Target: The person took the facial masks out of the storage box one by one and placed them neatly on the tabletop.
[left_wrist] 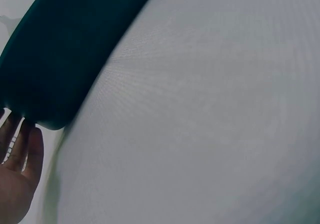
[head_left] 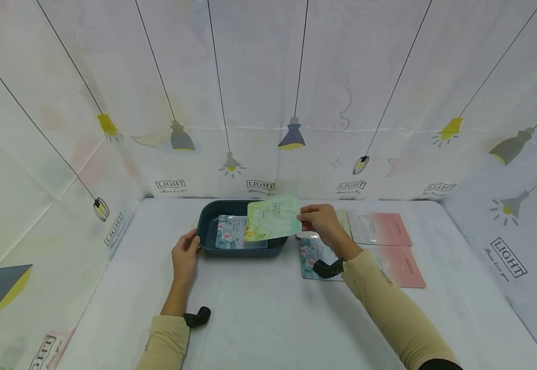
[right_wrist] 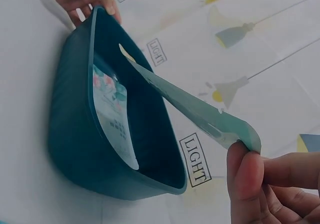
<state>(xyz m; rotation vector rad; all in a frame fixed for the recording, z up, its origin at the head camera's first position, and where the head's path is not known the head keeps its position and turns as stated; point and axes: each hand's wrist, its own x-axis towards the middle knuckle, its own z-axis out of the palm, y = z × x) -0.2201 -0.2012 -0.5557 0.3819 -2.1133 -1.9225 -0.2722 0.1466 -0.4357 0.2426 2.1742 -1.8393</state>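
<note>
My right hand point(head_left: 321, 221) pinches the right edge of a light green face mask packet point(head_left: 273, 218) between thumb and fingers. That packet is held up over a dark teal plastic basin point(head_left: 208, 218), overlapping its right part in the head view. Inside the basin lies a blue floral packet point(right_wrist: 112, 116), partly hidden by the green one from above. At the basin's left end my left hand point(head_left: 186, 257) grips the rim, thumb on top and fingers against the outer wall. The left wrist view shows those fingers point(left_wrist: 35, 149) against the basin's outside.
Right of the basin, flat packets lie on the white-covered table: a blue floral one point(head_left: 311, 257), a pale yellow one point(head_left: 344, 221) partly behind my right hand, and pink-and-white ones point(head_left: 390, 229). A lamp-printed cloth point(head_left: 259, 92) rises behind the table's far edge.
</note>
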